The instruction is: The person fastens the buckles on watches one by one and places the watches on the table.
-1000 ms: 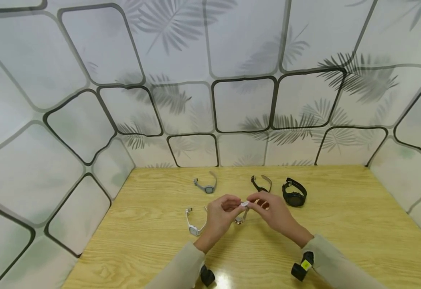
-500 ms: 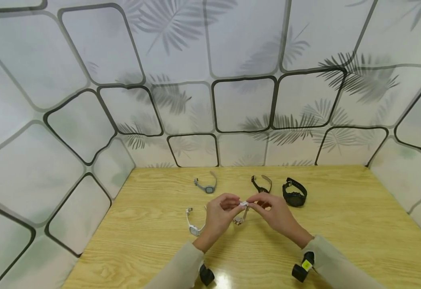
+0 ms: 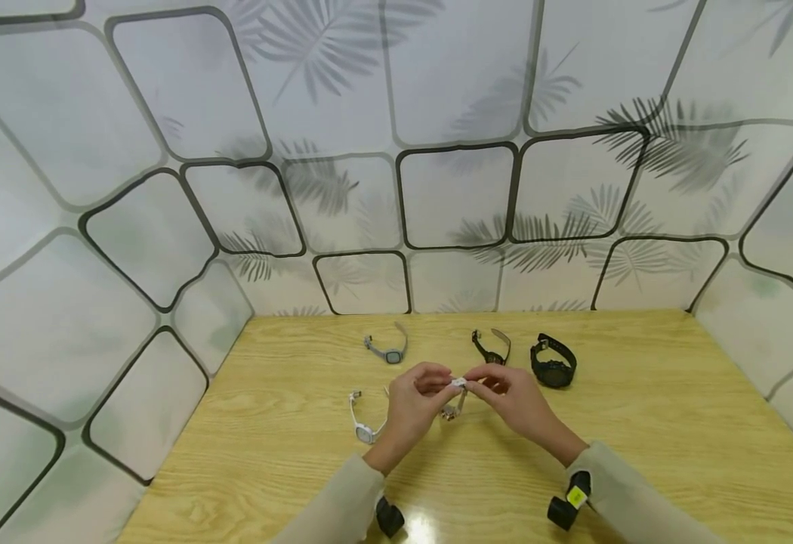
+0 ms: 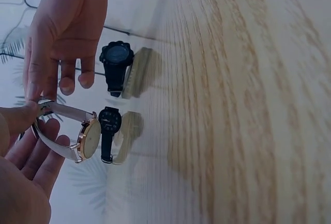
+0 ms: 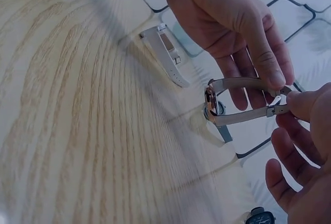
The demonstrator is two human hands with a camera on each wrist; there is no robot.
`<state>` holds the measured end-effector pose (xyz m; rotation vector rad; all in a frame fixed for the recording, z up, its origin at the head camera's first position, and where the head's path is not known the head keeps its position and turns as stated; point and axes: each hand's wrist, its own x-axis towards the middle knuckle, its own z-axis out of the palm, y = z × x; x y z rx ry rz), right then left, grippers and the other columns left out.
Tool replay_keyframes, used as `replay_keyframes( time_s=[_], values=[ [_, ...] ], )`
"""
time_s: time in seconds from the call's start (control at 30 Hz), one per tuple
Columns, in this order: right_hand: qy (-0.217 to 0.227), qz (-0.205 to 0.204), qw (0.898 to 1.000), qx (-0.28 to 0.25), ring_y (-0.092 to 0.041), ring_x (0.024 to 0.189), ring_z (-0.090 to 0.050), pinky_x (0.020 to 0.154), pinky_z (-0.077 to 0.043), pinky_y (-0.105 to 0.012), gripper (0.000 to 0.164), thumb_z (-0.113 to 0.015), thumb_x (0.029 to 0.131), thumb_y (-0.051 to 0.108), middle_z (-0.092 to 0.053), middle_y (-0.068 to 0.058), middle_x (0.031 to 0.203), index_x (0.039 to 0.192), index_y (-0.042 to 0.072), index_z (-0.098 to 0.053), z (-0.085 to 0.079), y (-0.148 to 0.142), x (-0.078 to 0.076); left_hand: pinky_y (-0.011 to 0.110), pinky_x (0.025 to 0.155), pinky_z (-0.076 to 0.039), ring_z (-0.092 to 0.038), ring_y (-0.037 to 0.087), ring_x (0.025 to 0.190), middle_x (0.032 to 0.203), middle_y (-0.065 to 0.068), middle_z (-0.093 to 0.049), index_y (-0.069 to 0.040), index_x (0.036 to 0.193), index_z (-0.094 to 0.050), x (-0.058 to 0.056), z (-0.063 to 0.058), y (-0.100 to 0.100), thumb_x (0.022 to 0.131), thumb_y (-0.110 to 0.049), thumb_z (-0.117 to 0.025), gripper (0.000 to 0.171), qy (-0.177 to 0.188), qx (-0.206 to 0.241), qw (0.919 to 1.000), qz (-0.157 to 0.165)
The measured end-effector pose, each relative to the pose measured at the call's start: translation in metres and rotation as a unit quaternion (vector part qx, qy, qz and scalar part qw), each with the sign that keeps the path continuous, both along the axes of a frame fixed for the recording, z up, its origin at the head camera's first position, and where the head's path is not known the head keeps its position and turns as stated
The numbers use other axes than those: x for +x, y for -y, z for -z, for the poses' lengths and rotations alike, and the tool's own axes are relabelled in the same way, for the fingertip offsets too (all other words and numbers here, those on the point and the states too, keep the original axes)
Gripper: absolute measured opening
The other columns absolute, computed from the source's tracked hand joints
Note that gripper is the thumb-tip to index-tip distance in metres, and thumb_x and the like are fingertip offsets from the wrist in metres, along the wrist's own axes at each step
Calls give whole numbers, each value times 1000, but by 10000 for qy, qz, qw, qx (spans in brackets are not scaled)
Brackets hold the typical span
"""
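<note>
"Pale, with leaf prints and rounded grey and black outlines: that's the patterned wall (image 3: pixel 459 198) behind the yellowish wood-grain desk (image 3: pixel 254 423). Where's the watch being handled?"

"You mean the round rose-gold watch (image 4: pixel 91 139) with the pale strap? Between both hands, around the middle of the desk, strap bent into a loop, case hanging below the fingers."

"Who has which part?"

"The left hand (image 3: pixel 412 404) pinches the strap near its ends, thumb against fingers. The right hand (image 3: pixel 520 400) pinches it there too, fingertips close to the other's."

"Is it fastened?"

"I can't tell; the fingers cover too much of the buckle."

"And what lies around them?"

"A white watch (image 3: pixel 364 433) with a thin white strap, just left of the left hand. Farther back on that side, a grey watch (image 3: pixel 393 356) with a small face. Just beyond the right hand, a slim black watch (image 3: pixel 495 358), partly hidden, and near it a chunky black watch (image 3: pixel 554 373) with a round case."
</note>
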<state>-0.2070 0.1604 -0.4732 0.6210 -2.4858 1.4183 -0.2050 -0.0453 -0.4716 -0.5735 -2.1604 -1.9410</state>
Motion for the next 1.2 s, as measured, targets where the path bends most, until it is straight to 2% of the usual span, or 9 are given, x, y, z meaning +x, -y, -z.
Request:
replay_keyframes(
  time_s=[0.23,0.53,0.77,0.97,1.2],
  values=[
    [-194,-192,9991,313,-5,76,-63,66,-56,-28,11,-73,98,24,-72,12,100,108,23,-77,-1,2,0,30,76,-62,-76,26,87,94,10,-77,-7,105,-74,1,1,0,88,-8,-83,20,-95,-276,9996,-34],
    [-273,-55,9994,218,-7,76,-63,66,-56,-28,11,-73,98,22,-71,11,99,108,23,-77,-3,1,1,31,79,-62,-75,32,93,99,13,-77,-4,114,-70,1,0,1,89,-3,-80,27,21,-93,9997,236],
    [8,-107,9999,-83,-10,83,-67,70,-58,-29,14,-70,100,25,-74,8,102,111,19,-77,-1,-1,0,31,81,-61,-75,31,94,99,12,-77,-5,110,-71,1,0,2,89,-6,-81,24,82,-66,9998,191],
    [220,-197,9990,-335,-12,84,-68,68,-58,-29,14,-70,100,26,-75,4,103,110,19,-78,1,-3,-2,30,80,-61,-75,30,94,99,11,-77,-7,107,-71,0,1,1,88,-7,-82,22,152,-31,9998,146],
    [-46,-177,9998,83,-8,79,-65,68,-57,-28,10,-73,98,26,-71,11,98,107,24,-78,-2,2,0,29,79,-62,-76,29,92,98,14,-77,0,107,-68,0,2,0,90,-5,-80,21,78,-8,9996,255]
  ],
)
